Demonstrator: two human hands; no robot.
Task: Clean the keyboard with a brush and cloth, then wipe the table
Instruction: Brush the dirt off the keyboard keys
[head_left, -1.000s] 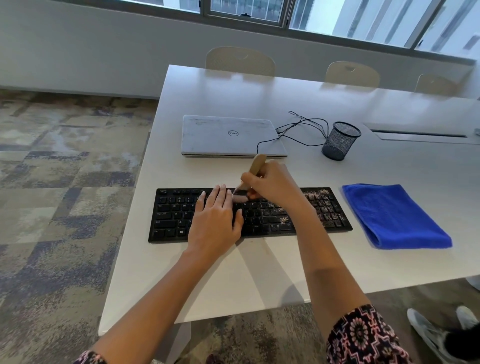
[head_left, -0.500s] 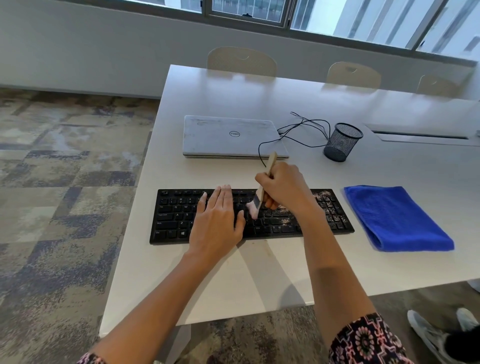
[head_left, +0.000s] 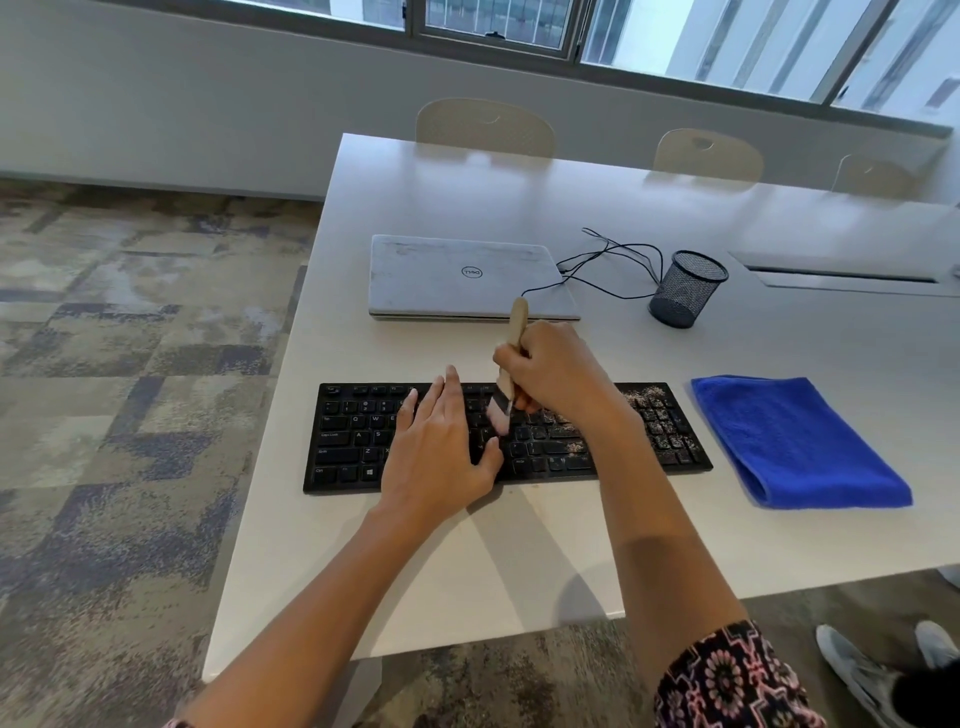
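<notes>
Over the middle of the keyboard (head_left: 353, 441), the right hand (head_left: 561, 374) grips the brush (head_left: 517, 332), bristles down. Crumbs (head_left: 654, 415) lie to its right along the keys. The left hand (head_left: 441, 457) rests flat, holding nothing.

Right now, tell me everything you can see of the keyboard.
The keyboard is black, full-size, plastic-looking, lying flat on the table near its front edge. Brownish debris speckles its right half. The left hand rests flat on its middle; the brush, held by the right hand, meets the keys beside it.
</notes>
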